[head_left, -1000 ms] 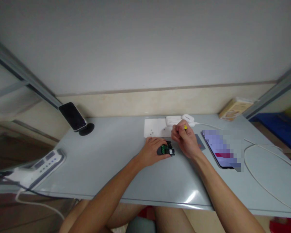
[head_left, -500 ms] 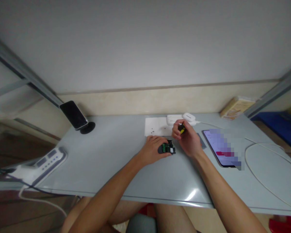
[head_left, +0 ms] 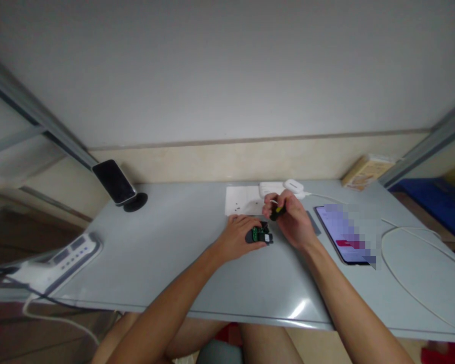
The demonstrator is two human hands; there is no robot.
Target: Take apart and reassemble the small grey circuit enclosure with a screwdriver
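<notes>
One head-worn camera looks forward and down, close over the grey table (head_left: 155, 263).

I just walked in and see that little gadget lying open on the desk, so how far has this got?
Done: the small black gadget lies open, its green circuit board showing, and tiny dark bits, perhaps screws, sit on the white paper. In hand: the left hand steadies it on the table while the right hand holds a small yellow-and-black screwdriver just above. Left: I cannot tell how many screws remain.
</notes>
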